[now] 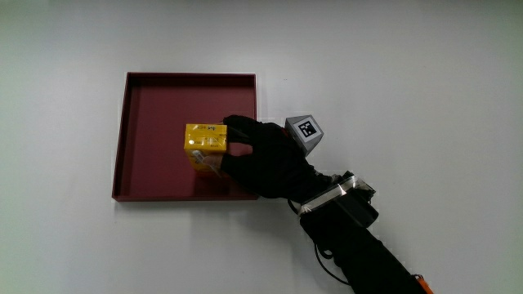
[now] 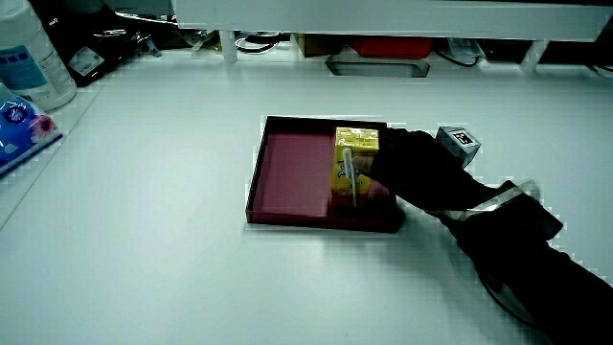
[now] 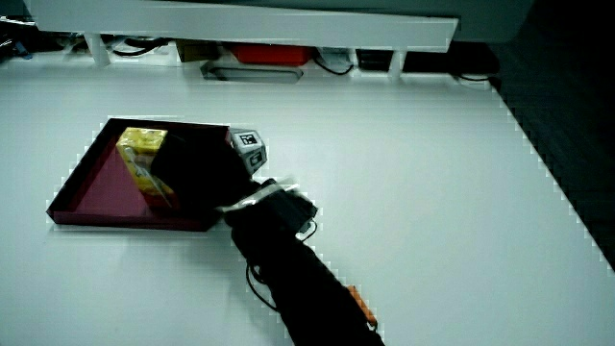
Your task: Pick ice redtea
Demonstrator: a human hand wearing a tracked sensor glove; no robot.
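A yellow ice red tea carton (image 1: 204, 144) stands in a dark red tray (image 1: 145, 106). The gloved hand (image 1: 245, 149) reaches into the tray and its fingers wrap around the carton's side. A patterned cube (image 1: 305, 131) sits on the hand's back. In both side views the carton (image 2: 352, 158) (image 3: 144, 159) stands upright with a white straw on its face, and the hand (image 2: 397, 168) (image 3: 187, 163) presses against it. The forearm (image 1: 359, 241) stretches from the tray toward the person.
A clear plastic bottle (image 2: 34, 53) and a blue packet (image 2: 19, 129) lie at the table's edge in a side view. A low partition with cables (image 2: 383, 43) runs along the table's edge farthest from the person.
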